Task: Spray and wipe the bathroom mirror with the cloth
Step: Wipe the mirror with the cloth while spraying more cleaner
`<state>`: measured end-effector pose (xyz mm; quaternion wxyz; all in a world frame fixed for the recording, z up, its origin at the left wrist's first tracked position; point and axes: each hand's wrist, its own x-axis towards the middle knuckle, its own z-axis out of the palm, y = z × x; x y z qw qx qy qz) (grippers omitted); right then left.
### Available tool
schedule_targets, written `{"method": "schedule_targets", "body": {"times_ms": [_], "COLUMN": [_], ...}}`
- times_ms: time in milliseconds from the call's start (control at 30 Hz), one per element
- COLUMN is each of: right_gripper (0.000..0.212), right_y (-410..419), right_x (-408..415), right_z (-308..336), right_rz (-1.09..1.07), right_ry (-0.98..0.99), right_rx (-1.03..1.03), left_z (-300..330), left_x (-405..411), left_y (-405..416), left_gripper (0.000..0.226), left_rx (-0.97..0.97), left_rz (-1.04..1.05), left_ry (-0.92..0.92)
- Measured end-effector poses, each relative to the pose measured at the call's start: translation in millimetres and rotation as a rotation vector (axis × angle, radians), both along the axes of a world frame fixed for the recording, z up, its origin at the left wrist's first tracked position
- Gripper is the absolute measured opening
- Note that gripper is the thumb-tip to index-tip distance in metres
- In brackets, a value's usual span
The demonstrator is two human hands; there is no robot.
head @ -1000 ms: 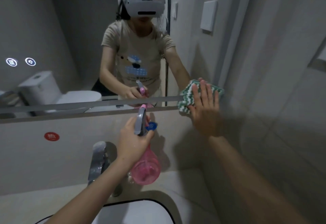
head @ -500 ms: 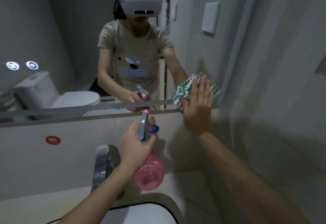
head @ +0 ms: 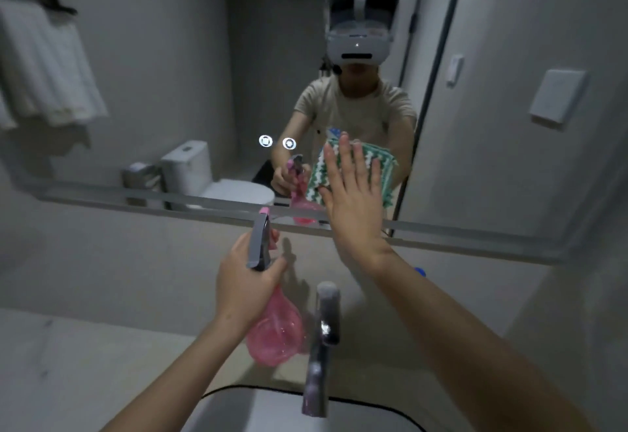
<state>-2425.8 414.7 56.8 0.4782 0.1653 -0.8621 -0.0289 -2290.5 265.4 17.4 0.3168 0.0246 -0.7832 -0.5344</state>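
Pressing flat, right hand [head: 353, 200] held the green-white cloth [head: 382, 166] against the mirror [head: 170, 74] just above its lower edge, fingers straight; bare glass ran wide to the left and up, wall close on the right; left hand [head: 246, 282] clenched the neck of the pink spray bottle [head: 275, 333], nozzle toward the glass, near side of the cloth; faucet [head: 324, 336] stood just right of the bottle over the sink [head: 390, 413]; bottle contents not discernible.

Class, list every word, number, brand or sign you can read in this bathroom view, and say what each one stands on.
No readable words or numbers anywhere.
Two round lit icons on the mirror: symbols only, too small to read.
Spray bottle, cloth, wall plate, tap: no visible text.
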Motion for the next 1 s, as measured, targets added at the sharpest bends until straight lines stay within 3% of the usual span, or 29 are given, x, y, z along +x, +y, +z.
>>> {"method": "schedule_targets", "body": {"times_ms": [267,467,567,667,1000], "right_gripper": [0.066,0.063,0.064,0.065,0.064], "right_y": [-36.4,-17.7,6.0,36.6,183.9], "right_x": [2.0,0.7,0.6,-0.5,-6.9], "right_z": [-7.7,-4.3,0.6,3.1,-1.1], "right_rz": [-0.012,-0.005,0.004,-0.004,-0.007], "right_ry": [-0.029,0.044,0.075,0.094,0.154], "right_rx": [-0.008,0.1,0.247,0.268,0.301], "left_z": [-3.7,0.9,-0.8,-1.7,9.4], "left_x": [16.1,-1.4,-9.5,-13.4,-21.6], "left_y": [-58.8,-52.5,-35.8,-12.3,108.1], "left_gripper": [0.037,0.027,0.015,0.009,0.016], "left_rx": [-0.049,-0.016,0.031,0.037,-0.055], "left_rz": [-0.004,-0.027,-0.059,-0.077,-0.102], "left_ry": [0.011,0.021,-0.02,-0.036,-0.036]}}
